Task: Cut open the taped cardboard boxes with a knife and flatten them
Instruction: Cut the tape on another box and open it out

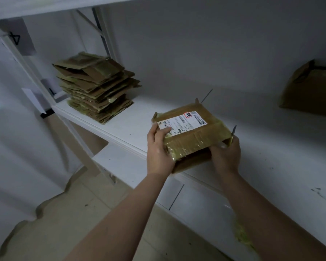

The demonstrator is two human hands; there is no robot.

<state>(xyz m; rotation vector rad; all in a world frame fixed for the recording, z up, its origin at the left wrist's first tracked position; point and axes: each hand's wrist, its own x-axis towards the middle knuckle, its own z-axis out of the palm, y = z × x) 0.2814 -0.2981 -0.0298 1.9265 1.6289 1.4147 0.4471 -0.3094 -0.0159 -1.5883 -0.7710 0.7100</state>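
A taped brown cardboard box (195, 136) with a white shipping label on top rests at the front edge of a white shelf (132, 127). My left hand (159, 147) grips its near left corner, thumb on the label. My right hand (227, 153) presses against the box's near right side and holds a small knife (233, 133), whose blade points up beside the box's right corner. The near side of the box looks open at the bottom.
A tall stack of flattened cardboard (96, 87) sits at the shelf's left end. Another brown box (310, 89) stands at the far right on the shelf. Shelf posts rise at the left. The floor below shows tiles.
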